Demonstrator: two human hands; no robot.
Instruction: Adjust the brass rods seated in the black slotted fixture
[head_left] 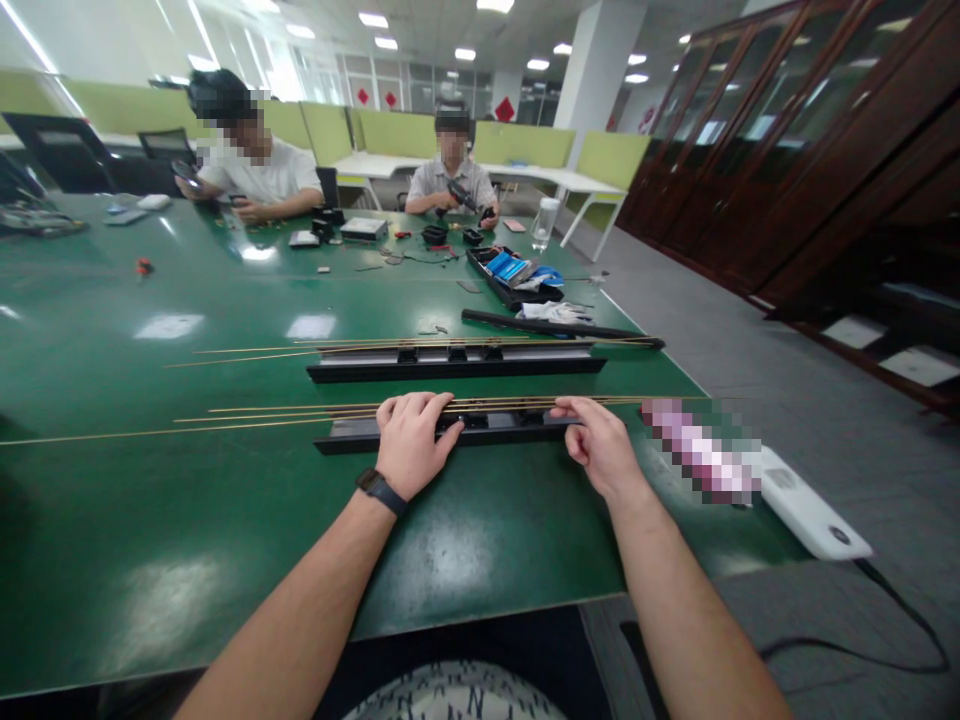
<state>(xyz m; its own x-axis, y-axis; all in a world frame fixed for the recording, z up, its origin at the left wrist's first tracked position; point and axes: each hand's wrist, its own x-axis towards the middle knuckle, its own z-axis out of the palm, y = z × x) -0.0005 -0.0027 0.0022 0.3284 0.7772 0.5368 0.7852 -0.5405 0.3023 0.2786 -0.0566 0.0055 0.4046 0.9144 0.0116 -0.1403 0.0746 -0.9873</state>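
A long black rail (480, 437) with a silvery inner face and black blocks inside lies along the green table in front of me. Several thin golden rods (255, 411) run lengthwise over it, jutting past its left end. My left hand (414, 440), wearing a dark watch, is closed over the rail's left half, fingers across the rods and thumb on the near side. At the right end, my right hand (598, 445) is closed with its fingertips at the rods, seemingly pinching one; the exact contact is too small to see.
A second black rail (457, 370) with golden rods lies beyond, then a black tube (562, 328) and a black tray (514, 280) of blue items. A white power bank-like device (814, 505) with a cable sits at the right edge. Two people (452, 165) work across the table (225, 560).
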